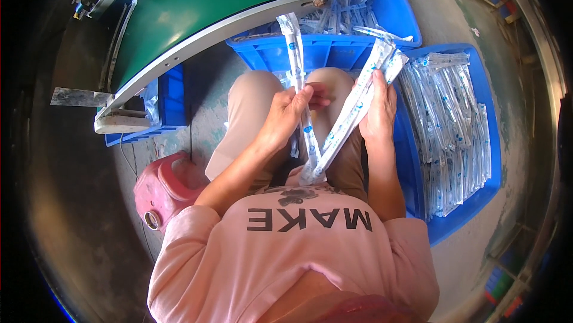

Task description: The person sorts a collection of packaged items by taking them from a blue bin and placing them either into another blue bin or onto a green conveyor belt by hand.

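Above my lap, my left hand pinches a long, narrow clear plastic package with blue print, thumb across its middle. That package stands nearly upright, its lower end down near my shirt. In my right hand is a small bundle of similar long packages, slanting from upper right to lower left. The fingers close round the bundle's upper part. At their lower ends the left package and the bundle meet or overlap. What lies inside the wrappers is too small to make out.
A blue bin ahead holds loose, jumbled packages. To my right, another blue bin contains neatly stacked ones. A green conveyor belt with a metal frame reaches in from the upper left, above a third blue bin. A pink plastic stool stands at left.
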The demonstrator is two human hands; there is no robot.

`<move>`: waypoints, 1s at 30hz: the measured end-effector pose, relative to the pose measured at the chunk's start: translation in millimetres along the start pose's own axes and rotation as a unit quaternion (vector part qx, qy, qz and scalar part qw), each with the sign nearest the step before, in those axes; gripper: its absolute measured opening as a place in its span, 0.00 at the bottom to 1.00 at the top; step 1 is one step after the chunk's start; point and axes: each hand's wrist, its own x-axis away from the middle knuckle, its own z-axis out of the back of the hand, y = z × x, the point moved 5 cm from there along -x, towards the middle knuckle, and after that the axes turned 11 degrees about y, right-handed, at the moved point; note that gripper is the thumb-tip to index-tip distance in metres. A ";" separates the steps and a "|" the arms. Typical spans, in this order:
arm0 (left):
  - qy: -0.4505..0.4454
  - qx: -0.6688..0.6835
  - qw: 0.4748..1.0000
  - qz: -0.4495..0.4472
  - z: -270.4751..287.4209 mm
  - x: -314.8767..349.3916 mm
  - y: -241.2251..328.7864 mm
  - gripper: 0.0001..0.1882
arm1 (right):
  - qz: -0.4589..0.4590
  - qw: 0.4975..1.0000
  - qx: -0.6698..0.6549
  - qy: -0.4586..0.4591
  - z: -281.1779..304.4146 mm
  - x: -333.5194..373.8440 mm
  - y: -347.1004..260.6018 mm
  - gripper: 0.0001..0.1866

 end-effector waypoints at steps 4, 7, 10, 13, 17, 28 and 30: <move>-0.085 -0.088 0.992 -0.005 -24.5 12.2 -9.6 0.30 | 0.108 0.985 0.120 -0.065 -21.6 19.0 6.5 0.16; -0.108 -0.005 0.975 0.194 -14.1 10.5 -27.2 0.20 | 0.153 0.921 0.319 -0.165 -40.5 -3.3 -3.1 0.18; 0.003 0.000 0.987 0.158 10.9 1.5 -7.1 0.15 | 0.322 0.852 0.392 -0.127 -78.8 -76.2 -21.3 0.17; 0.029 0.066 0.988 0.136 23.4 -6.6 -8.1 0.15 | 0.342 0.693 0.631 -0.063 -91.5 -204.3 26.3 0.19; 0.055 0.122 0.981 0.140 30.5 -7.4 -19.6 0.14 | 0.257 0.561 0.780 -0.105 -98.6 -266.8 88.9 0.23; 0.083 0.142 0.978 0.130 46.8 -27.3 -35.5 0.18 | 0.017 0.898 0.375 -0.229 -48.1 -94.3 -21.2 0.06; 0.076 0.186 0.969 0.143 30.4 -34.3 -24.8 0.19 | -0.056 0.870 0.393 -0.291 -30.2 -21.2 -5.8 0.04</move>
